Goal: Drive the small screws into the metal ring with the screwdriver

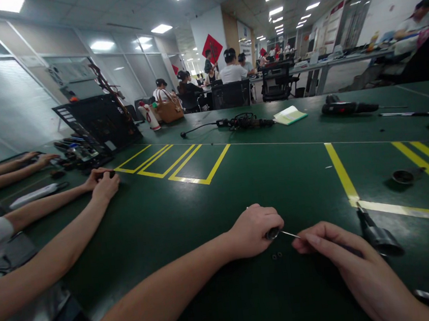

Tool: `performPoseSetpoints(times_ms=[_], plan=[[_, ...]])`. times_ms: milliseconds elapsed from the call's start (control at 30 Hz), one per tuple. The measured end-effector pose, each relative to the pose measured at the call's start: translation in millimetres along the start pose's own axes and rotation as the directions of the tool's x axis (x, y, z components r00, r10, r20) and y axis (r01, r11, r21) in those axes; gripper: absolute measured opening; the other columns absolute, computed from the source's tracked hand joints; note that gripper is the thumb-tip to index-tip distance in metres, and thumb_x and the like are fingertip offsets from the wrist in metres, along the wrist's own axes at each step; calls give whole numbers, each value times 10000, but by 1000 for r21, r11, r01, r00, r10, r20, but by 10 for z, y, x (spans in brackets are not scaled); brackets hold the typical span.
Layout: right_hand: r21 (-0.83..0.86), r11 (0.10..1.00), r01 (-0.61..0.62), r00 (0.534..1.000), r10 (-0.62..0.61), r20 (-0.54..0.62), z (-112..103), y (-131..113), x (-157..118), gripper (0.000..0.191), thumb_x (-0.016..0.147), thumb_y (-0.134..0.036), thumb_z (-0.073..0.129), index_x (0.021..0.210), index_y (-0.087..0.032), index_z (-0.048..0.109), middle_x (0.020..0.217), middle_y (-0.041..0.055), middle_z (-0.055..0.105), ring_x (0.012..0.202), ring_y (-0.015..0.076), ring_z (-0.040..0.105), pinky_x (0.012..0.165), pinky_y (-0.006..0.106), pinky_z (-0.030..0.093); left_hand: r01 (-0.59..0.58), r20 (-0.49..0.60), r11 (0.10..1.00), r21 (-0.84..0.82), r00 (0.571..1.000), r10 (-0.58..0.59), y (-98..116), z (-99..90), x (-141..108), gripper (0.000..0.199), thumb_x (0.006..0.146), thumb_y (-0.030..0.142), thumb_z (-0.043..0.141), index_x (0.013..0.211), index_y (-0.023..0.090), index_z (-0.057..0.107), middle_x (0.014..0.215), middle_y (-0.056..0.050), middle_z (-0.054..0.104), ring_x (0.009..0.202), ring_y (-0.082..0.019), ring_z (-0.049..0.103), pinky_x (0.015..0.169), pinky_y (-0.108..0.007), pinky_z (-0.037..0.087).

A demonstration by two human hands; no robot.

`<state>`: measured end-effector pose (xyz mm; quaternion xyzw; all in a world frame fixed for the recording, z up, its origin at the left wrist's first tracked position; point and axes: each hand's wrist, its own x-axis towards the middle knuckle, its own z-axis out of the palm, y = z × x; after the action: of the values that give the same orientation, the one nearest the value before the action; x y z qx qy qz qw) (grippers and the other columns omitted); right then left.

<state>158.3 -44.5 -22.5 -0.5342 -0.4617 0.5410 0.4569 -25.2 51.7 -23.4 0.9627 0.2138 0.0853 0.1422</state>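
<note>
Here at the green table (190, 219), the left hand (254, 230) has its fingers curled tight round a small round part (272, 234), held low above the tabletop with its open end facing the right hand (337, 250). And that right hand, what a neat pinch: thumb and fingertips on a thin tool (290, 234), its bright shaft running across to the part's mouth. A screwdriver, perhaps, but the fingers hide most of the handle, so I can't swear to it. Just below the gap between the hands, two tiny rings (277, 256) lie side by side!

Over to the right, a metal cup (387, 241) lies tilted by the corner of the yellow tape (341, 172), and farther up a dark cap (404, 176) sits near the slanting strips. Across the back: a cable bundle (243, 121), a notepad (290, 115), a power drill (348, 107). Out on the left, a co-worker's two hands (104, 186) close round a small dark piece (112, 174), well apart from our pair.
</note>
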Motion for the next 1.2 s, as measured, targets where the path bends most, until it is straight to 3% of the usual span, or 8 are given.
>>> performPoseSetpoints(times_ms=[100,200,400,500,700,867,1100,1200], plan=[[136,989,-63,998,66,-19,9,-21,25,276,738,-467,649,716,-199,711,784,68,721,823,265,646,795,399,474,-2,-8,999,-44,1000,2,-4,-13,3,57,815,119,487,833,164,516,838,-12,594,800,-134,540,714,-258,362],[160,984,-76,997,79,-11,12,3,27,260,759,-455,641,736,-206,711,809,60,719,845,254,641,805,385,473,-8,-34,997,-70,999,6,-7,-13,8,49,807,118,497,816,162,517,825,-7,594,789,-128,543,713,-255,359],[-123,990,65,997,-60,44,2,82,-21,230,811,-451,594,780,-247,695,853,32,704,883,243,627,776,337,468,2,-41,999,-41,999,-4,-27,10,11,60,834,156,483,793,171,524,816,-6,603,818,-139,546,779,-276,349],[-170,981,97,994,-86,75,3,68,-20,224,808,-444,598,755,-247,689,863,33,701,876,244,627,776,340,462,-3,-36,1000,-16,999,3,-34,13,11,73,837,156,477,789,171,530,833,-10,603,830,-140,542,806,-285,338],[90,995,-46,999,44,22,9,-10,17,275,763,-472,621,726,-213,707,797,57,707,832,252,626,794,386,460,-13,-47,997,-77,999,10,-41,14,13,69,835,159,485,782,173,528,836,-5,597,828,-133,543,820,-284,334],[170,983,-73,997,69,26,2,0,17,259,757,-453,638,743,-206,717,813,64,715,840,256,627,805,398,461,-9,-32,994,-113,999,6,-45,8,15,67,833,160,485,784,176,528,850,-6,603,842,-135,548,850,-294,326],[-66,996,52,997,-48,53,5,35,-3,249,775,-463,629,716,-230,693,796,33,695,816,237,627,761,352,447,-15,-51,1000,26,999,16,-37,30,5,94,848,156,476,809,176,559,863,-13,609,837,-141,537,872,-316,317],[-25,1000,16,998,-15,60,-4,15,6,248,777,-458,626,722,-225,695,797,35,696,828,237,627,767,351,452,-36,-44,997,73,998,39,-29,30,7,108,860,167,469,825,175,571,856,-16,609,821,-142,534,875,-324,318]])
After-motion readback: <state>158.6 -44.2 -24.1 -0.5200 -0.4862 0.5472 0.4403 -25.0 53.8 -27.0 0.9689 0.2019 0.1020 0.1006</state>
